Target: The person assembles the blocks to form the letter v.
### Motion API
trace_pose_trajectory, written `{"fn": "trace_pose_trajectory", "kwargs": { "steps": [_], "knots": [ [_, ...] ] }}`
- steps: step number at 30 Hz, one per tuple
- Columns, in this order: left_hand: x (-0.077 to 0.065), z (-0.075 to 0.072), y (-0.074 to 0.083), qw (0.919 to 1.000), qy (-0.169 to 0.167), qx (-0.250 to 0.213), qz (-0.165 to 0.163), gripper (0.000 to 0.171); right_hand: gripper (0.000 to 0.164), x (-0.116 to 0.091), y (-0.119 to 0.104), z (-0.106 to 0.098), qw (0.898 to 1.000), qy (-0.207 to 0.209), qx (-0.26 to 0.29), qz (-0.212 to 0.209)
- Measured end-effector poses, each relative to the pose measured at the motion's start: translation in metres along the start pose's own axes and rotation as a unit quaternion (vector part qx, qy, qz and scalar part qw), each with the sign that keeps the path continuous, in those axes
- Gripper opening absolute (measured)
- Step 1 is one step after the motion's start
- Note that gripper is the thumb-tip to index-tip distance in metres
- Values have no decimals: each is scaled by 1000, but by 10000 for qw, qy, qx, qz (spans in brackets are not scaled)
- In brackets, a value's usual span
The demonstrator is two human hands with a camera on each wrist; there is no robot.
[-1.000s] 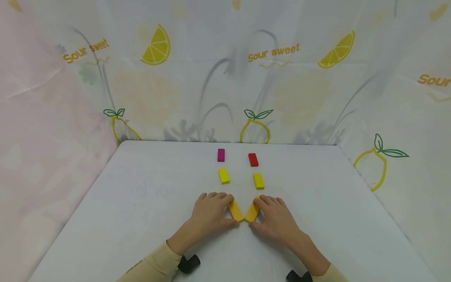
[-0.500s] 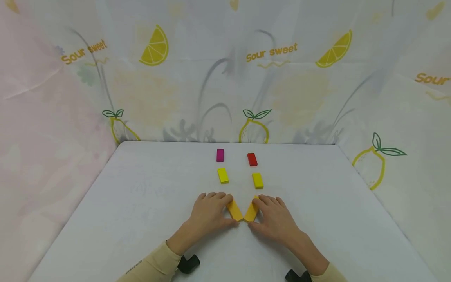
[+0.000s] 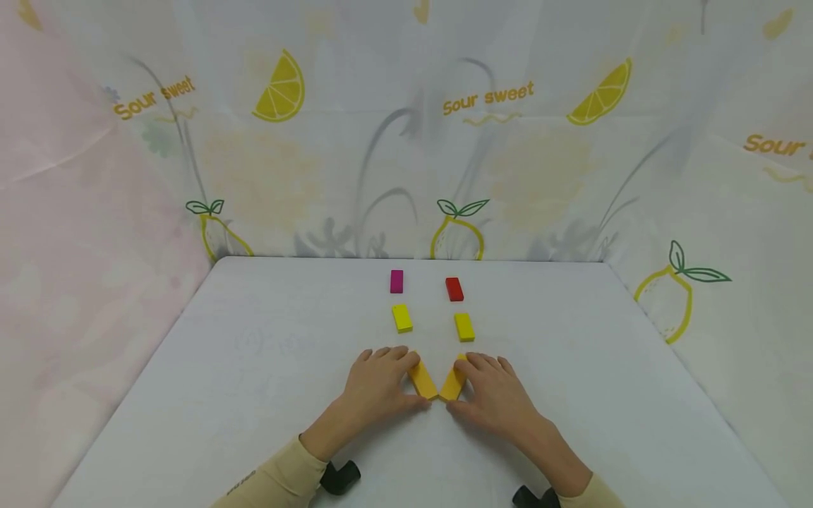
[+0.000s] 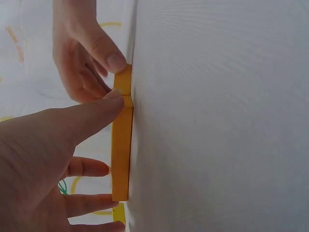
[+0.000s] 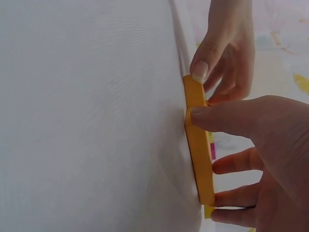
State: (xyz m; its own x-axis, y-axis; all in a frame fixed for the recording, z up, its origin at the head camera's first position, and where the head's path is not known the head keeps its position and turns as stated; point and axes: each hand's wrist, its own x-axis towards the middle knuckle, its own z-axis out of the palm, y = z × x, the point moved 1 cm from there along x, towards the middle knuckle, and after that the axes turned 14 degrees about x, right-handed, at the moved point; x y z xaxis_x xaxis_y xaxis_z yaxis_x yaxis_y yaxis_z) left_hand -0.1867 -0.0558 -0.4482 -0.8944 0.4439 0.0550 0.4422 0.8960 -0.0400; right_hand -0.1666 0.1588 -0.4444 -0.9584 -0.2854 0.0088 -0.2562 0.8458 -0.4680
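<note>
Two orange-yellow rectangular blocks lie flat on the white table, slanted into a V whose near ends meet. My left hand (image 3: 379, 382) grips the left orange block (image 3: 423, 382) by its ends, thumb at the near end and fingertips at the far end. On the other side, my right hand (image 3: 498, 391) holds the right orange block (image 3: 452, 385) the same way. Both wrist views show the thumbs close together at the joint, on the left block (image 4: 121, 150) and the right block (image 5: 199, 162).
Beyond the hands, two yellow blocks, left (image 3: 402, 318) and right (image 3: 464, 327), lie apart. Farther back are a magenta block (image 3: 396, 281) and a red block (image 3: 454, 289). A lemon-print cloth (image 3: 305, 169) hangs behind the white table (image 3: 254, 339).
</note>
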Motion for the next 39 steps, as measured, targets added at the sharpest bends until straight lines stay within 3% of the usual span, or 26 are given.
{"fn": "trace_pose_trajectory", "kwargs": {
  "steps": [18,26,33,39],
  "knots": [
    [-2,0,2,9998,125,131,52,66,50,2,1,-7,9993,33,39,-373],
    [-5,-1,2,9997,196,114,9,63,32,4,4,-12,9978,257,111,-609],
    [-8,2,6,9991,406,117,74,61,26,9,10,-14,9964,408,204,-713],
    [-12,0,14,9995,283,40,135,62,22,13,16,-14,9952,451,333,-805]
  ]
}}
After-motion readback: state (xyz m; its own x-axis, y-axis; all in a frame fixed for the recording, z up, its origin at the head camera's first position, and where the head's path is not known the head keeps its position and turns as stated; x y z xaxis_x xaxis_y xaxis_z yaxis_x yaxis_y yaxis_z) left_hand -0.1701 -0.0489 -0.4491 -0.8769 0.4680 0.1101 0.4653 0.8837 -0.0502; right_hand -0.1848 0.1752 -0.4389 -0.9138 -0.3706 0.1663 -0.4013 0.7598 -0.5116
